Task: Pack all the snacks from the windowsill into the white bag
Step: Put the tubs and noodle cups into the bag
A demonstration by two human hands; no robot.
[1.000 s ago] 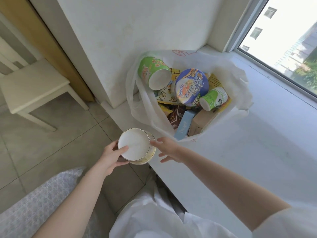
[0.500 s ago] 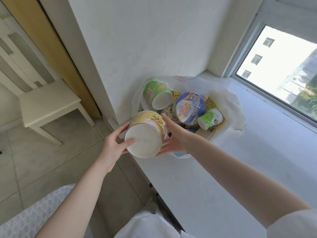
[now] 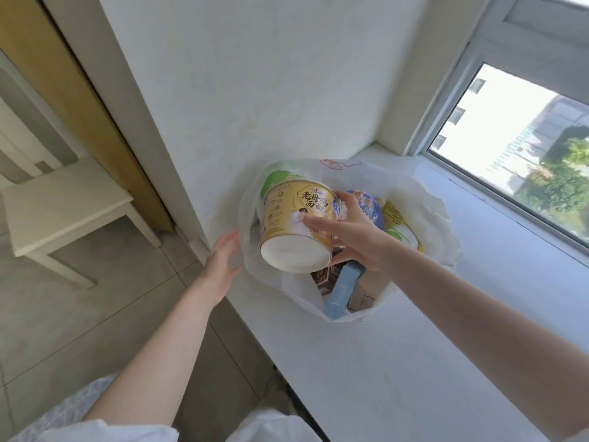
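Head view: the right hand [image 3: 357, 237] grips a yellow noodle cup [image 3: 296, 224], fingers [image 3: 318, 222] wrapped over its side, holding it tilted above the open white bag [image 3: 424, 215] on the windowsill [image 3: 398, 362]. The left hand [image 3: 223, 263] hangs released, fingers straight, just beside the bag's left wall, holding nothing. The bag already looks crowded with a blue-lidded cup [image 3: 369, 205], a blue box [image 3: 341, 291] and other snacks, so the cup could roll off the heap, or its weight could tip the soft bag over the sill's edge

Right hand [image 3: 357, 237] around a yellow noodle cup [image 3: 294, 226] over the open white bag [image 3: 424, 218], left hand [image 3: 223, 263] open beside it.
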